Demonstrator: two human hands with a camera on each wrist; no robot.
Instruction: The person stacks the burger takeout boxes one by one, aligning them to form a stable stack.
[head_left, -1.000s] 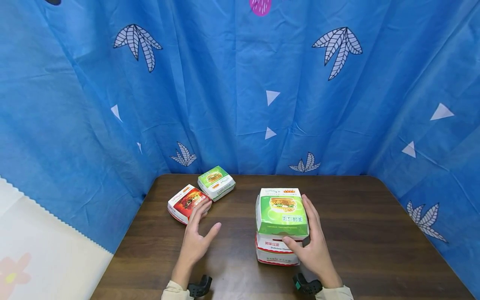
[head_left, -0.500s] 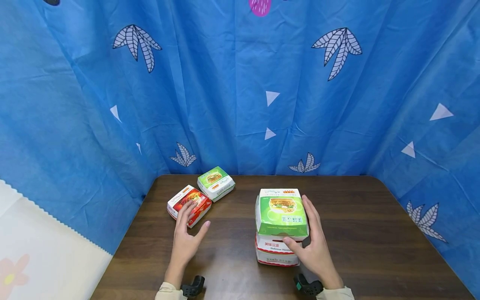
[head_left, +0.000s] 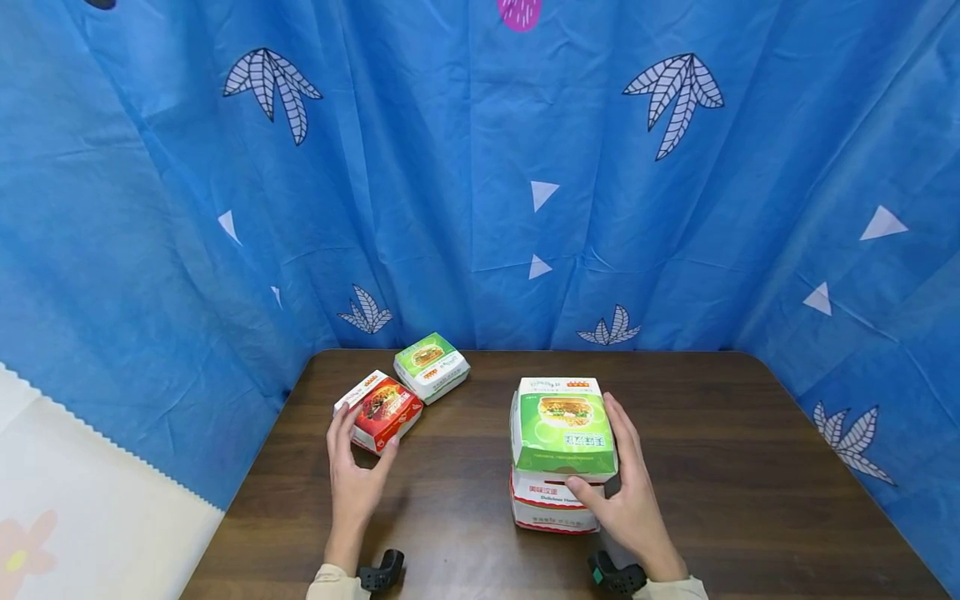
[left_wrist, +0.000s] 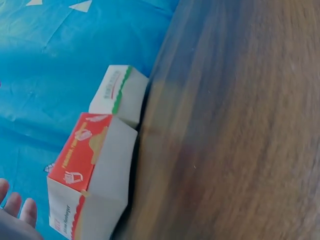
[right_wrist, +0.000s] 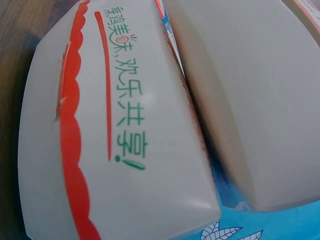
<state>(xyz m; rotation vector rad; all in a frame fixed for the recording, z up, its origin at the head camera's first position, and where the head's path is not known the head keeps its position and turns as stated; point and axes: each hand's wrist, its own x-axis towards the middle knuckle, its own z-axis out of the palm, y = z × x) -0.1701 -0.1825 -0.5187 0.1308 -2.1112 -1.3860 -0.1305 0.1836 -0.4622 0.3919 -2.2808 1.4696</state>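
On the right side of the stack in the head view, my right hand (head_left: 632, 498) grips a green-and-white burger box (head_left: 566, 421), thumb at its front corner and fingers along its right side. Below is a white burger box with red trim (head_left: 555, 502); its printed side fills much of the right wrist view, with a narrow gap showing between the two boxes. Over at the left, my left hand (head_left: 354, 483) hovers by a red-and-white burger box (head_left: 386, 412), fingers spread around its near end. In the left wrist view the fingertips (left_wrist: 28, 212) stand apart from that box.
Behind the red-and-white box sits a smaller-looking green-and-white burger box (head_left: 433, 367), close to its corner. The brown wooden table (head_left: 712, 467) ends at a blue patterned curtain (head_left: 420, 167) at the back and sides.
My left hand has moved left and slightly down, from the red-and-white box's right side to its near-left end. The right hand and the stack have stayed put.
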